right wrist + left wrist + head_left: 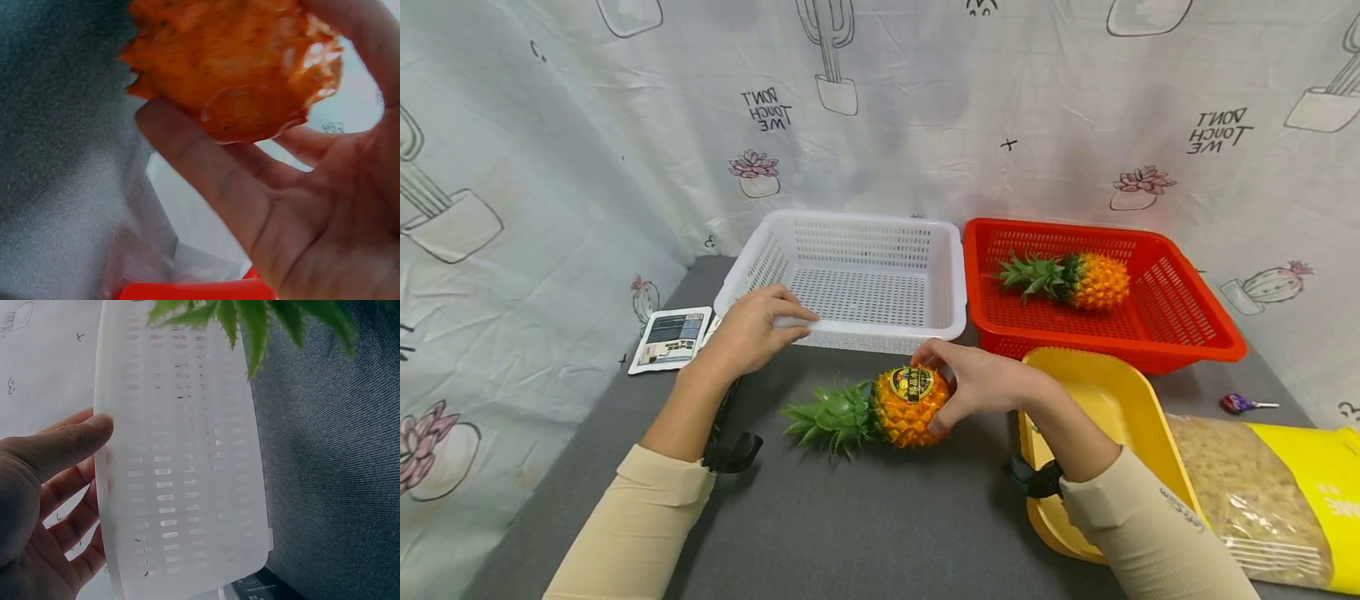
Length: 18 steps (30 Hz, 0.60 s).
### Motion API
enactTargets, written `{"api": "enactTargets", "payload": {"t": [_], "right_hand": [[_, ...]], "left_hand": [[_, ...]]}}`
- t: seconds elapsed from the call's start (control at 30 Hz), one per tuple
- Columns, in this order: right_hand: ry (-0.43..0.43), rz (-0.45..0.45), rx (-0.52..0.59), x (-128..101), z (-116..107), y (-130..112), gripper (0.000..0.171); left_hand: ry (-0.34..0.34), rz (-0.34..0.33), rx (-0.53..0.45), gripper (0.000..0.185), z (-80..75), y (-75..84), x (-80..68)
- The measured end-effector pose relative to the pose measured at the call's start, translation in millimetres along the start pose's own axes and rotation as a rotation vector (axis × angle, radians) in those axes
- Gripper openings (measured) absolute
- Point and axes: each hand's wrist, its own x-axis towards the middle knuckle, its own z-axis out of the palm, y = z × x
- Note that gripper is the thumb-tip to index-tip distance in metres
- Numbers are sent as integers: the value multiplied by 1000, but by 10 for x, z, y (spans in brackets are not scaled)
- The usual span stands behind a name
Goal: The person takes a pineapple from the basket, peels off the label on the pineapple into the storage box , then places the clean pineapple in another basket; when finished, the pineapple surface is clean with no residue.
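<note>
A small pineapple with an orange body, a green crown and a dark label lies on its side, crown to the left, in the middle of the grey table. My right hand grips its base end, thumb in front and fingers behind; the right wrist view shows its orange skin between them. At the front rim of the white basket, my left hand pinches the edge. In the left wrist view, the thumb overlaps the rim and the other fingertips are hidden behind it.
Another pineapple lies in the red basket at the back right. A yellow tub stands under my right forearm. Beside it are a bag of pasta and a lollipop. A white packet lies at the left.
</note>
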Motion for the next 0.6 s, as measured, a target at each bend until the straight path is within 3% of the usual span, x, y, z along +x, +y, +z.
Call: {"api": "enactTargets", "payload": {"t": [0.43,0.6], "right_hand": [[-31,37,-66,-44,-4,62,79],[-37,41,-93,-63,-12,71,79]], "left_hand": [[-7,-6,-21,22,34,1,-30],[18,-1,-2,21,46,17,-35]]}}
